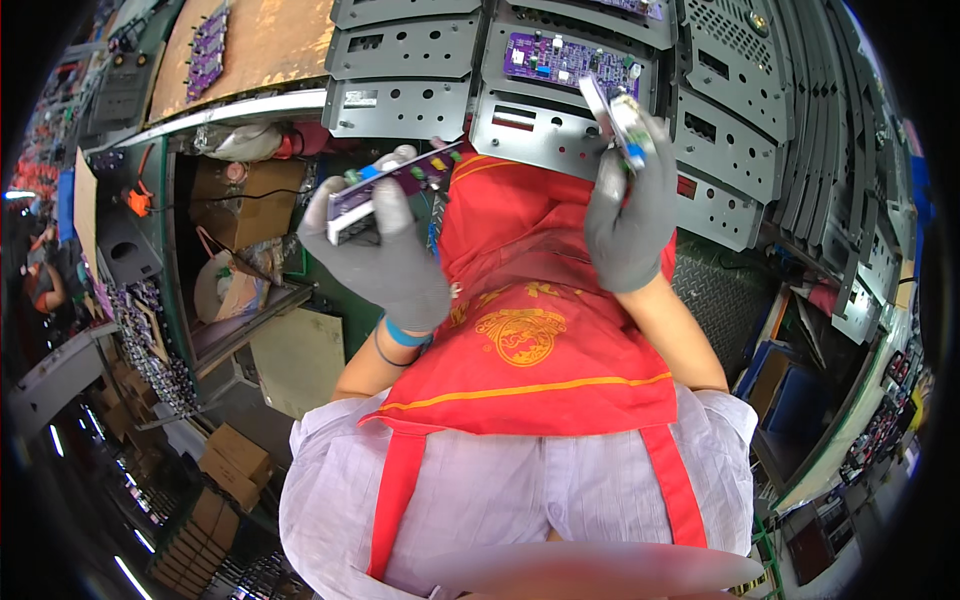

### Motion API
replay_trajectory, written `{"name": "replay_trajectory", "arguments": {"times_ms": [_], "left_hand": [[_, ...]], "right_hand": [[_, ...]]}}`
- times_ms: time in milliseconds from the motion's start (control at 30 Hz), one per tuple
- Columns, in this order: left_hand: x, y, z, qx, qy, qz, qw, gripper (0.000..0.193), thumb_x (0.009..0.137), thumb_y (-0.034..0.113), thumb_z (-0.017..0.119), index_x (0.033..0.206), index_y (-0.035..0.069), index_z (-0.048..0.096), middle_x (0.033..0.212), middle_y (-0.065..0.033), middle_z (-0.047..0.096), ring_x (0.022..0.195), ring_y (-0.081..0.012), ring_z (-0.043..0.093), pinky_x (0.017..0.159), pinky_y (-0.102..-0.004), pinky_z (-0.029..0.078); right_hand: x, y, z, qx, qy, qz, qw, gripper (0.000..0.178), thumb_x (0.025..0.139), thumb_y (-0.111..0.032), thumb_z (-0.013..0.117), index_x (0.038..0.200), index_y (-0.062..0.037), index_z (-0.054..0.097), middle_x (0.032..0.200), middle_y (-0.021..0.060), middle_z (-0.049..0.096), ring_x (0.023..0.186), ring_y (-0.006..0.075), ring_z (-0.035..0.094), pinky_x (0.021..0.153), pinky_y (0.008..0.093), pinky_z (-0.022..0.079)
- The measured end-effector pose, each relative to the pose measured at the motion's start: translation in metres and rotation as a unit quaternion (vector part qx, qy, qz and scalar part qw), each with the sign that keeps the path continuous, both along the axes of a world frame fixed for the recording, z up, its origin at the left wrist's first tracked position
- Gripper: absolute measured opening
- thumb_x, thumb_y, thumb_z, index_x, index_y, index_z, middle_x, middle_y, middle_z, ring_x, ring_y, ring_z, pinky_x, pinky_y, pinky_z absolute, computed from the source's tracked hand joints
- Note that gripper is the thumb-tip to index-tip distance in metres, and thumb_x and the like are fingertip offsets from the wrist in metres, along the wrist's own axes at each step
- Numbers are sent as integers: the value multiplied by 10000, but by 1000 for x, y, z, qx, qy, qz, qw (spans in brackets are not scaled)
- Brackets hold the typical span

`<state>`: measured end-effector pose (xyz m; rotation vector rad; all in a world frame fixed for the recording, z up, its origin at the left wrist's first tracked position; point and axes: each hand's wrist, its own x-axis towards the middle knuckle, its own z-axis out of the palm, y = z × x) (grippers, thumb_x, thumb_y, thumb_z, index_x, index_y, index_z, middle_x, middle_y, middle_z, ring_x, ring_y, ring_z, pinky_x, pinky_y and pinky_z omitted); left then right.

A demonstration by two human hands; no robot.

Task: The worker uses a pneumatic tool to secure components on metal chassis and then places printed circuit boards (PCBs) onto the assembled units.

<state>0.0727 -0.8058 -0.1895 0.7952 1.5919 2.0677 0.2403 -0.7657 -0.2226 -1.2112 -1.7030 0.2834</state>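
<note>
Both hands wear grey gloves with pale fingertips. My left hand (390, 262) is closed on a long purple circuit board (415, 178), tilted, with green and blue parts on it. My right hand (632, 215) pinches a second circuit board (602, 106), turned nearly edge-on, showing white and blue connectors; the fingers hide part of it. Just beyond, another purple circuit board (575, 62) lies in the middle grey metal panel (545, 138). My right hand is above this panel's near right part. A similar bare metal panel (400, 105) sits to its left.
More metal panels (735, 180) lie to the right, beside a row of stacked panels (830, 110). At the far left, a strip of purple boards (207, 52) rests on a wooden tabletop (270, 45). Below it is a shelf with a cardboard box (240, 200). Another carton (235, 465) stands lower left.
</note>
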Motion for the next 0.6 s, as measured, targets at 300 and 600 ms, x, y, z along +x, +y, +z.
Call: {"name": "replay_trajectory", "arguments": {"times_ms": [300,600], "left_hand": [[1,-13,-14,-23,11,-144,989,385,874,23,581,1194,15,367,1003,-216,597,936,-285,615,903,-448,483],[16,4,-10,118,148,-468,863,372,772,-38,674,1066,29,457,947,-129,615,936,-258,634,997,-528,394]], "right_hand": [[-6,8,-18,23,-359,-19,933,405,794,-120,543,1196,-83,574,1324,49,492,1271,261,420,1085,495,290],[29,-31,29,-203,-15,286,936,391,795,-91,597,1181,-46,556,1200,140,567,1067,320,571,852,393,481]]}}
